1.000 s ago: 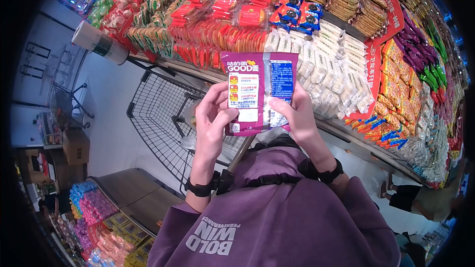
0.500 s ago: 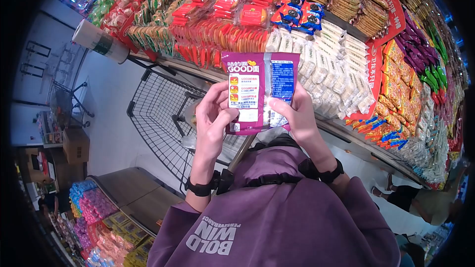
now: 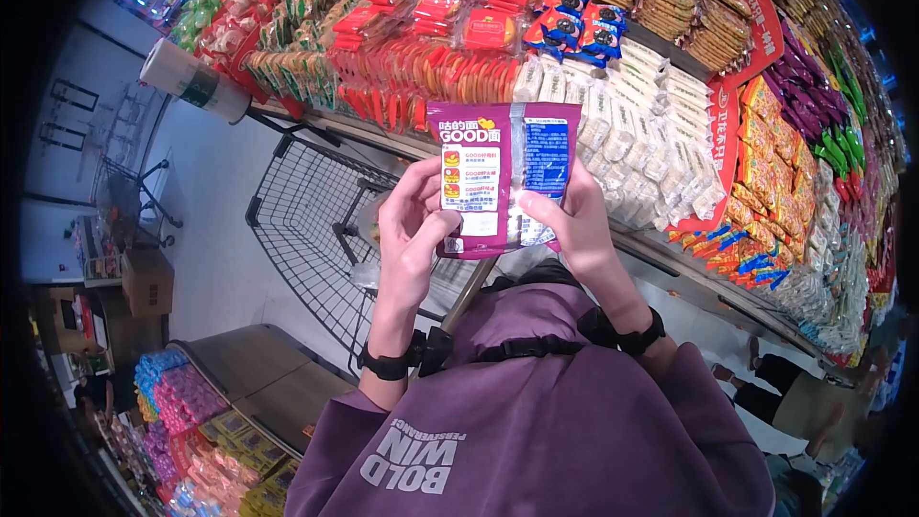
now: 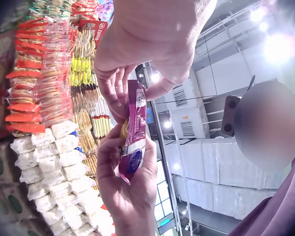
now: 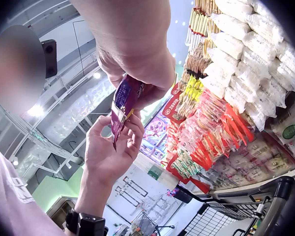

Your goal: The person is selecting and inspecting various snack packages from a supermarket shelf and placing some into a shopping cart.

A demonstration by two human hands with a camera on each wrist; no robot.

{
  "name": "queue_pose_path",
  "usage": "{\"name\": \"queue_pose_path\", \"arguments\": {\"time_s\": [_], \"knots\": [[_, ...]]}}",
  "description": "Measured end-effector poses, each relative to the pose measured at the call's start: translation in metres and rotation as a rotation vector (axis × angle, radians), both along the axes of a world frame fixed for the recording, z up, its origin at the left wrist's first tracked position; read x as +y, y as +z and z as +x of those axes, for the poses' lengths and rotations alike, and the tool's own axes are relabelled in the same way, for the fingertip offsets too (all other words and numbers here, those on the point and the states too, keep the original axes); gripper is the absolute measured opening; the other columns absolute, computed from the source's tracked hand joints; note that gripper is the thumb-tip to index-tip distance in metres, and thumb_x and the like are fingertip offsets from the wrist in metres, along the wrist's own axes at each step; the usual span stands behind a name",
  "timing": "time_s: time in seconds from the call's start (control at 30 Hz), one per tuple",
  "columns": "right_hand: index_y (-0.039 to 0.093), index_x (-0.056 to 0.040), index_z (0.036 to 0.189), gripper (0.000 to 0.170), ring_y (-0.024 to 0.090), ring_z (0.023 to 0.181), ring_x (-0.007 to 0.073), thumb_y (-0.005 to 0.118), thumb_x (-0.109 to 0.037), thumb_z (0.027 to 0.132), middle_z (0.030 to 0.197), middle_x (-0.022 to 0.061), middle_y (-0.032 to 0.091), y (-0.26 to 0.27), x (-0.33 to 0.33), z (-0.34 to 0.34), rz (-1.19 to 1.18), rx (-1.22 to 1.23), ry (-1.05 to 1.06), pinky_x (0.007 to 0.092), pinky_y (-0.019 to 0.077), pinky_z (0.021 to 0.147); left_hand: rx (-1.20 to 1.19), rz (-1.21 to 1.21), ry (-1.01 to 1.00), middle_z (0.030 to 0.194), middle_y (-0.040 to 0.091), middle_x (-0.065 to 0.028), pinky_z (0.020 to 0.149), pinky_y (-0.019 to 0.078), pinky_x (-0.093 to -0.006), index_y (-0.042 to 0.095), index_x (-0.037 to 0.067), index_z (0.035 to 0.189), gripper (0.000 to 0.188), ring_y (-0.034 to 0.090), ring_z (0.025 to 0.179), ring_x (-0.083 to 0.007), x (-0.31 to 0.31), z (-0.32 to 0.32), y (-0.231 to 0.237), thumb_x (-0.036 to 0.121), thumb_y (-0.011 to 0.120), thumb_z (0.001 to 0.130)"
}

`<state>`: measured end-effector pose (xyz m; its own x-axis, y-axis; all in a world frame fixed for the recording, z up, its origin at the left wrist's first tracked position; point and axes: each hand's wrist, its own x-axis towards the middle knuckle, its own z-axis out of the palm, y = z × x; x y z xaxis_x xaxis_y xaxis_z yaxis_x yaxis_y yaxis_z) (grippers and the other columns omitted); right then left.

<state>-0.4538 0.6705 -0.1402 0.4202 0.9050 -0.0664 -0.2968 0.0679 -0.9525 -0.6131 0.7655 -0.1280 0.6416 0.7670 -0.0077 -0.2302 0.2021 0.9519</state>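
Observation:
A purple snack packet [image 3: 479, 215] is held up in front of the chest, its printed back with a blue text panel facing the head camera. My left hand [image 3: 412, 220] pinches its left edge, thumb on the front and fingers behind. On the other side my right hand [image 3: 581, 220] grips the right edge, the thumb lying across the lower part of the blue panel. Seen edge-on in the left wrist view, the packet [image 4: 136, 128] stands between both hands. The right wrist view shows the packet [image 5: 123, 105] from its side too, the fingers behind it partly hidden.
A sloping display of packaged snacks lies ahead, with white-wrapped packets [image 3: 622, 129], red packs [image 3: 488, 31] and blue packs [image 3: 579, 27]. A wire shopping cart [image 3: 306, 230] stands at the left front. Behind it is a plastic bag roll [image 3: 191, 81]. Another person's legs [image 3: 766, 388] show at right.
Both hands and the packet stay almost still, the packet's surface tilting very slightly. The other person at the lower right has shifted position.

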Motion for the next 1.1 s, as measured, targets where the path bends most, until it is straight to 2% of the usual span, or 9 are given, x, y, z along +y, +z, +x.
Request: {"name": "queue_pose_path", "arguments": {"time_s": [0.17, 0.33, 0.47, 0.53, 0.6, 0.7, 0.8, 0.93, 1.1], "knots": [[0.050, 0.0009, 0.119, 0.040, 0.060, 0.093, 0.0081, 0.070, -0.001, 0.084, 0.104, 0.0044, 0.063, -0.005, 0.003, 0.001, 0.022, -0.069, -0.069, 0.0260, 0.0496, 0.083, 0.086, 0.078, 0.123, 0.113, 0.062, -0.0142, 0.089, 0.0481, -0.0290, 0.052, -0.007, 0.121, 0.043, 0.062, 0.100, -0.0168, -0.003, 0.006, -0.005, -0.002, 0.059, 0.080], [0.050, 0.0020, 0.118, 0.041, 0.062, 0.093, 0.0091, 0.071, 0.001, 0.083, 0.104, 0.0068, 0.065, -0.005, 0.008, -0.004, 0.106, -0.126, -0.203, 0.0263, 0.0511, 0.082, 0.448, 0.890, 0.395, 0.122, 0.060, -0.0180, 0.094, 0.0468, -0.0373, 0.057, -0.002, 0.122, 0.048, 0.059, 0.111, -0.0296, -0.009, 0.014, -0.013, 0.003, 0.073, 0.076], [0.055, 0.0022, 0.120, 0.048, 0.064, 0.098, 0.0166, 0.077, -0.012, 0.079, 0.109, 0.0138, 0.064, -0.003, 0.005, -0.007, 0.045, -0.453, -0.175, 0.0311, 0.0509, 0.082, 0.354, 0.735, 0.118, 0.141, 0.042, -0.0262, 0.106, 0.0365, -0.0437, 0.039, -0.002, 0.141, 0.071, 0.044, 0.130, -0.0381, -0.019, 0.019, -0.009, 0.023, 0.071, 0.083], [0.056, -0.0040, 0.129, 0.056, 0.057, 0.111, 0.0254, 0.076, -0.018, 0.078, 0.129, 0.0158, 0.056, 0.013, 0.004, -0.005, 0.157, -0.823, -0.097, 0.0374, 0.0440, 0.094, 0.335, 0.635, -0.011, 0.141, 0.041, -0.0260, 0.107, 0.0351, -0.0434, 0.034, -0.003, 0.143, 0.078, 0.042, 0.132, -0.0389, -0.021, 0.013, -0.015, 0.034, 0.069, 0.084], [0.061, -0.0036, 0.124, 0.046, 0.056, 0.110, 0.0239, 0.072, -0.015, 0.080, 0.135, 0.0156, 0.053, 0.020, 0.003, -0.008, 0.246, -0.879, -0.053, 0.0372, 0.0414, 0.098, 0.099, 0.356, -0.036, 0.131, 0.051, -0.0200, 0.102, 0.0385, -0.0372, 0.038, -0.005, 0.138, 0.068, 0.051, 0.122, -0.0279, -0.025, 0.011, -0.021, 0.037, 0.064, 0.090], [0.066, -0.0044, 0.115, 0.035, 0.058, 0.106, 0.0240, 0.070, -0.009, 0.081, 0.132, 0.0140, 0.056, 0.020, 0.002, -0.012, 0.258, -0.878, -0.017, 0.0352, 0.0449, 0.093, 0.099, -0.029, 0.028, 0.107, 0.062, -0.0033, 0.084, 0.0451, -0.0260, 0.053, -0.001, 0.121, 0.032, 0.057, 0.097, -0.0083, -0.020, 0.007, -0.012, 0.023, 0.054, 0.099], [0.069, -0.0057, 0.109, 0.029, 0.060, 0.100, 0.0249, 0.069, -0.003, 0.080, 0.128, 0.0119, 0.059, 0.014, 0.004, -0.012, 0.284, -0.918, 0.033, 0.0334, 0.0481, 0.087, 0.018, -0.137, 0.114, 0.102, 0.064, -0.0031, 0.078, 0.0474, -0.0250, 0.060, -0.001, 0.114, 0.029, 0.058, 0.088, -0.0072, -0.010, 0.003, -0.015, 0.024, 0.052, 0.100], [0.068, -0.0049, 0.096, 0.021, 0.061, 0.099, 0.0252, 0.072, 0.000, 0.077, 0.116, 0.0101, 0.064, 0.013, 0.004, -0.014, 0.311, -0.907, -0.235, 0.0313, 0.0499, 0.080, -0.012, -0.182, 0.085, 0.111, 0.065, -0.0084, 0.085, 0.0502, -0.0275, 0.058, -0.004, 0.118, 0.032, 0.063, 0.096, -0.0115, -0.010, -0.001, -0.007, 0.021, 0.050, 0.099], [0.046, 0.0010, 0.129, 0.052, 0.061, 0.102, 0.0194, 0.070, -0.001, 0.082, 0.111, 0.0150, 0.064, 0.009, 0.004, -0.008, 0.192, -0.613, -0.248, 0.0286, 0.0491, 0.081, -0.079, -0.192, 0.045, 0.111, 0.066, -0.0111, 0.086, 0.0504, -0.0274, 0.059, -0.006, 0.117, 0.035, 0.064, 0.097, -0.0130, -0.008, -0.002, -0.005, 0.022, 0.051, 0.098]]}}
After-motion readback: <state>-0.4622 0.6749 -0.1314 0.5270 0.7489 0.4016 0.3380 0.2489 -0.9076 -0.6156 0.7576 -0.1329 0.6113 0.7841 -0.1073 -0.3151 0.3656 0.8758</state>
